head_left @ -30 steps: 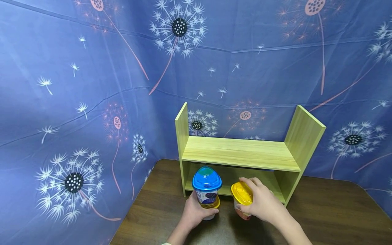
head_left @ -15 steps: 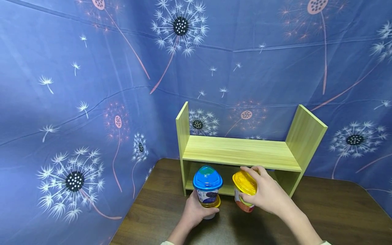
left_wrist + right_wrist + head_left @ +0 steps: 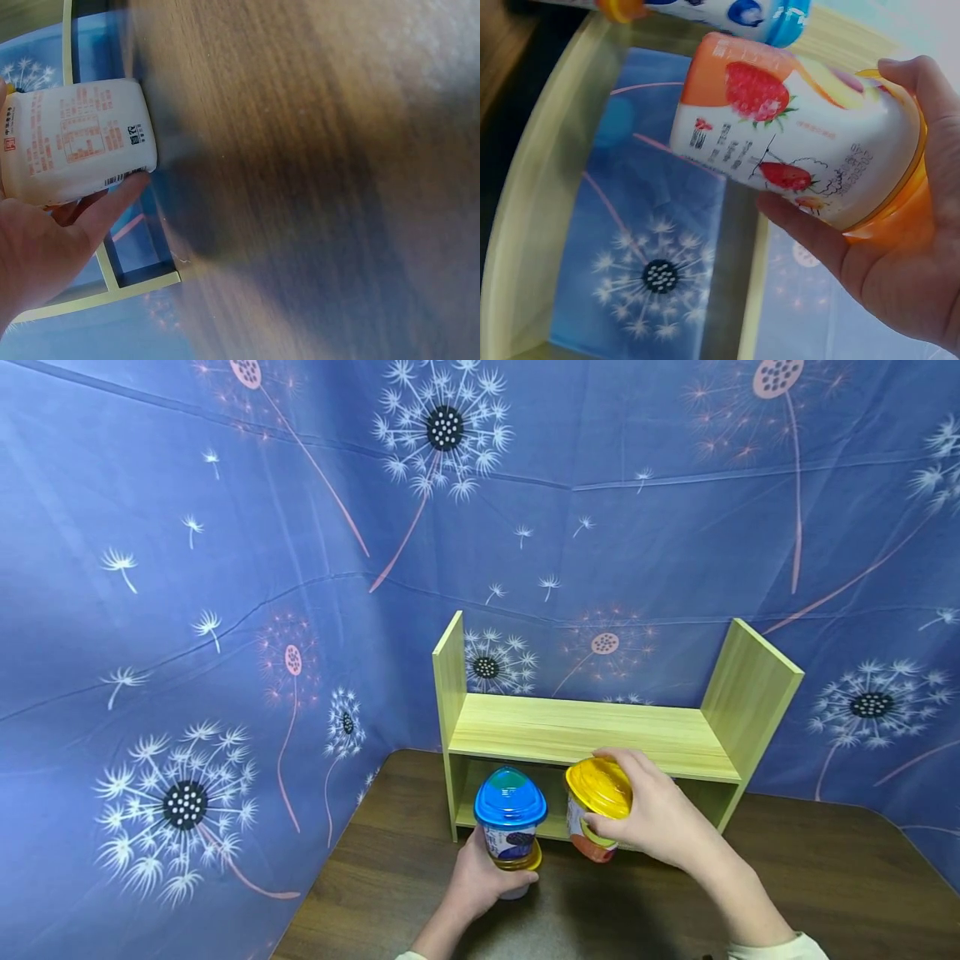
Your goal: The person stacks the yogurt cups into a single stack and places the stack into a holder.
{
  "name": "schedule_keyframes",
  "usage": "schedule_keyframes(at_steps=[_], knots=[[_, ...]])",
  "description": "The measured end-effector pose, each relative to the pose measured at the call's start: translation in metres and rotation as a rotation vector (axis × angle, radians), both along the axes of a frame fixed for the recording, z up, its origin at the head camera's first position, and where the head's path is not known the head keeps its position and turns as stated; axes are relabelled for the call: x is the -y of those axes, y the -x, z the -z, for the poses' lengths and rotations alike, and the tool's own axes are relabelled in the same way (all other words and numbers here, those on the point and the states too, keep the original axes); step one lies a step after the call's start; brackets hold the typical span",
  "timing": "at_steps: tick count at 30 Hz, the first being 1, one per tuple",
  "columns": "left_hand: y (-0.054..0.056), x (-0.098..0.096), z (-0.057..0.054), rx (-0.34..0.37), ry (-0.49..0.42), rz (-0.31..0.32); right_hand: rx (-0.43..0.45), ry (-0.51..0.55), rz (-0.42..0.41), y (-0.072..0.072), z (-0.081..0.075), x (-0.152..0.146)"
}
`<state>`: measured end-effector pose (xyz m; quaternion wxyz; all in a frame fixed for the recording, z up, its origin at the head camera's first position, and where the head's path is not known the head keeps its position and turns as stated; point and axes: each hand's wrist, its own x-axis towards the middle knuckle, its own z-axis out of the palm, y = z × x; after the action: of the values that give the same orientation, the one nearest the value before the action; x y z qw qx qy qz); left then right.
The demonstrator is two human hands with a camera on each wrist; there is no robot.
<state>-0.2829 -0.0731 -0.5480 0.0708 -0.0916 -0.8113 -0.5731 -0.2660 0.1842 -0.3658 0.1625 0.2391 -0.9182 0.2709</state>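
My left hand grips a white yogurt cup with a yellow lid, upright at the table. On top of that lid stands a second yogurt cup with a blue domed lid and a dark berry print. To the right, my right hand holds another yellow-lidded yogurt cup by its lid and side, raised off the table and slightly tilted. Strawberries show on its label in the right wrist view. A gap separates this cup from the stack.
Behind the cups is a light wooden two-tier shelf with raised side panels, the right one taller in view. It stands on the dark wooden table. Blue dandelion-print cloth hangs at the back and left.
My right hand has lifted its yogurt cup up and toward the shelf, then slightly left toward the stack. My left hand and the two stacked cups have stayed in place.
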Motion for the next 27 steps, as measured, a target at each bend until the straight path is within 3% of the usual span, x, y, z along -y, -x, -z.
schedule_keyframes(at_steps=[9,27], knots=[[0.0,0.001,-0.001,0.012,0.007,-0.004,-0.043,0.023,-0.033,0.002,-0.021,0.012],[-0.002,0.0,0.001,-0.012,-0.002,-0.011,-0.025,0.096,-0.115,0.005,-0.041,0.025]])
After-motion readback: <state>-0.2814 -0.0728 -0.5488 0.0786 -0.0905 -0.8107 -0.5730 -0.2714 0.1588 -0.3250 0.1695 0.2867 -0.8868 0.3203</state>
